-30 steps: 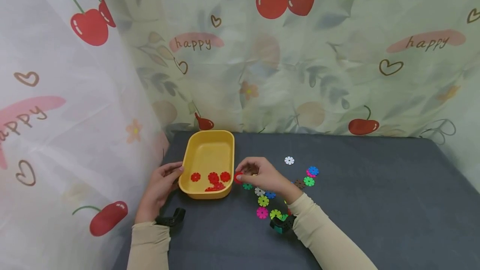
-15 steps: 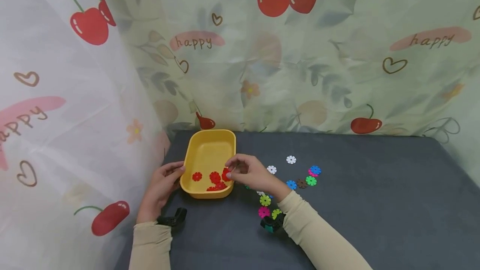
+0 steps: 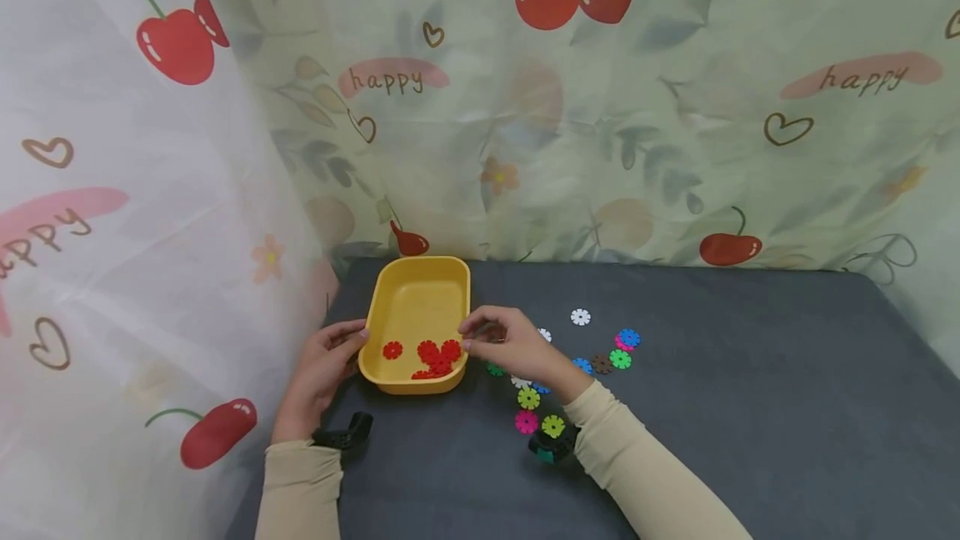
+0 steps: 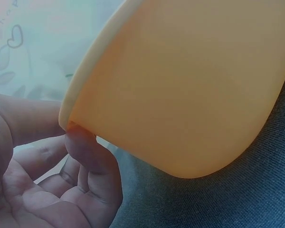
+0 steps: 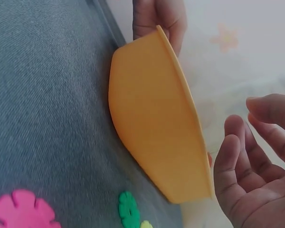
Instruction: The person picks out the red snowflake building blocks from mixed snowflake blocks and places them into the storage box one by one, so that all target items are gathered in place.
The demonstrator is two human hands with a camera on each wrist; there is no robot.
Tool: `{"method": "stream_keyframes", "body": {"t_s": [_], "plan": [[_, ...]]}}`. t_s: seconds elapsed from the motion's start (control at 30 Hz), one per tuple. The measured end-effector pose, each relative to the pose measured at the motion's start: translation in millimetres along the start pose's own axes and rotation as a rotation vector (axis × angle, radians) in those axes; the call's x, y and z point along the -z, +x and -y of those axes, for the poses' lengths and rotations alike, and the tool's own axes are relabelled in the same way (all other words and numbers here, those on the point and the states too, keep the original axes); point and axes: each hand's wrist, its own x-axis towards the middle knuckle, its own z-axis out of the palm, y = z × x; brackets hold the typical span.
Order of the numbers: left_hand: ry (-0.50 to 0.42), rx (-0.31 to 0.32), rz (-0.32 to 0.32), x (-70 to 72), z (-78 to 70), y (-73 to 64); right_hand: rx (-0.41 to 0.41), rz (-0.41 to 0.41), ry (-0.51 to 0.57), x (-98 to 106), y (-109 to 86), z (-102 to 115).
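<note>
A yellow plastic tray [image 3: 418,307] lies on the dark cloth with several red notched plastic discs [image 3: 392,350] at its near end. My left hand [image 3: 318,377] pinches the tray's left rim between thumb and fingers; the left wrist view shows the rim [image 4: 85,76] in that grip. At the right rim is my right hand [image 3: 525,352], its fingers loosely bent. In the right wrist view nothing sits between the fingertips [image 5: 232,124], which hover apart from one another beside the tray wall [image 5: 152,114].
Right of the tray, more notched discs are scattered: white [image 3: 581,317], blue [image 3: 628,337], green [image 3: 620,358], brown [image 3: 602,364], yellow-green [image 3: 528,398] and pink [image 3: 527,422]. My right forearm passes above some. A printed curtain [image 3: 570,148] rises behind the table's far edge.
My right hand carried a red disc from beside the tray over its right rim and let it go inside. It has since drawn back slightly right. The left hand keeps its grip.
</note>
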Motion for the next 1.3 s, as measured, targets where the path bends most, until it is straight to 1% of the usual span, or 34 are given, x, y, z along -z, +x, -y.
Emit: {"method": "stream_keyframes", "body": {"t_s": [0.17, 0.27, 0.4, 0.53, 0.63, 0.7, 0.87, 1.0, 1.17, 1.3], "plan": [[-0.008, -0.001, 0.004, 1.3, 0.3, 0.4, -0.027, -0.001, -0.003, 8, -8.8, 3], [-0.005, -0.003, 0.007, 1.4, 0.6, 0.7, -0.044, -0.009, -0.022, 14, -16.4, 6], [-0.002, -0.008, 0.005, 1.8, 0.8, 0.7, -0.048, -0.008, -0.038, 21, -26.3, 4], [-0.002, 0.004, 0.002, 1.6, 1.7, -0.2, -0.052, -0.007, 0.004, 30, -39.1, -1], [-0.004, 0.01, 0.0, 1.0, 1.9, -0.6, -0.055, -0.02, 0.01, 37, -49.4, -4], [-0.005, 0.007, -0.002, 0.5, 1.1, -0.6, -0.052, -0.029, -0.008, 42, -55.6, -6], [0.0, 0.001, -0.006, -0.1, -1.0, 0.2, -0.014, -0.046, -0.081, 53, -71.8, -12], [0.006, 0.0, -0.003, -1.1, -0.5, 1.5, 0.007, -0.053, -0.11, 63, -88.2, -19], [0.001, 0.008, -0.008, -1.1, -0.3, 1.3, -0.018, -0.054, -0.132, 72, -106.2, -27], [-0.002, 0.007, -0.008, -0.5, 0.1, 1.0, -0.044, -0.021, -0.144, 76, -117.7, -31]]}}
